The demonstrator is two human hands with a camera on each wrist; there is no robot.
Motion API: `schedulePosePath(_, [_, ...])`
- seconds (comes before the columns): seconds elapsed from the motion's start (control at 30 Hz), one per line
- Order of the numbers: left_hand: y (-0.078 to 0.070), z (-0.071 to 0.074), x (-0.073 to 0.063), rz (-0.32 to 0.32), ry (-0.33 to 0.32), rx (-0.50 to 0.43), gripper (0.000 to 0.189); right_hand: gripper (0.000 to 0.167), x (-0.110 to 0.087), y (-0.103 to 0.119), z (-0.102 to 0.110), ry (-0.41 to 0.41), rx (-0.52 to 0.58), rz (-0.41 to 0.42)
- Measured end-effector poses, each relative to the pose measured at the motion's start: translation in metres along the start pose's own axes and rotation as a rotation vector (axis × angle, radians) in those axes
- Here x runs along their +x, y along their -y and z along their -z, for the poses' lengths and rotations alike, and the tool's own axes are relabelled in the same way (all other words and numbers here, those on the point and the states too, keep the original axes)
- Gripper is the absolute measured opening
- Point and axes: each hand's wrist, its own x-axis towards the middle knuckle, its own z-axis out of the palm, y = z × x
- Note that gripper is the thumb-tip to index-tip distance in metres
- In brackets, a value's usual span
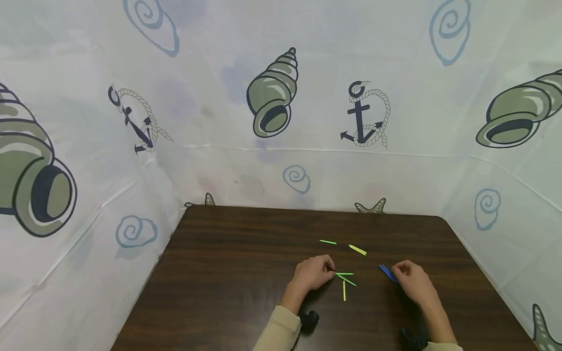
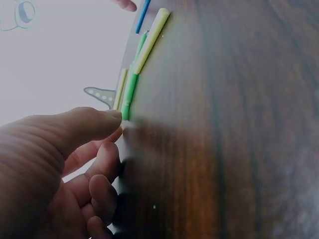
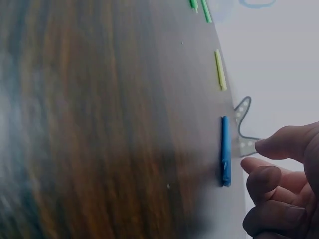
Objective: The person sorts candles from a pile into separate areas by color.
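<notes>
My left hand (image 1: 312, 273) pinches the near end of a thin green stick (image 1: 347, 273) between thumb and forefinger, low at the tabletop. A second green stick (image 1: 350, 281) slants away from it, and a yellow stick (image 1: 344, 292) points down toward me below the two. Over to the right, a small bundle of blue sticks (image 3: 226, 149) lies on the table. Beside that bundle hovers my right hand (image 1: 413, 282), its thumb and forefinger apart with nothing between them in the right wrist view. Its other fingers are loosely bent.
Farther back on the dark wooden table (image 1: 228, 273) lie a lone green stick (image 1: 328, 242) and a pair of yellow sticks (image 1: 357, 250). White cloth (image 1: 210, 122) printed with shells and anchors surrounds the table. Black wrist straps (image 1: 309, 320) sit at both wrists.
</notes>
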Motion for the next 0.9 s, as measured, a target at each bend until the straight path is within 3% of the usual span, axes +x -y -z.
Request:
schedulePosePath(0.33, [-0.011,-0.003,0.000,0.078,-0.027,0.071,0.013,0.043,0.001,0.010,0.003,-0.052,0.029,0.019])
schedulePosePath(0.6, [-0.012,-0.009,0.001,0.070,-0.057,0.090,0.008,0.045,0.000,0.013,-0.002,-0.123,0.083,-0.043])
schedulePosePath(0.9, [-0.012,-0.008,0.000,0.089,-0.088,0.085,0.012,0.039,-0.001,0.027,-0.018,-0.143,0.128,0.007])
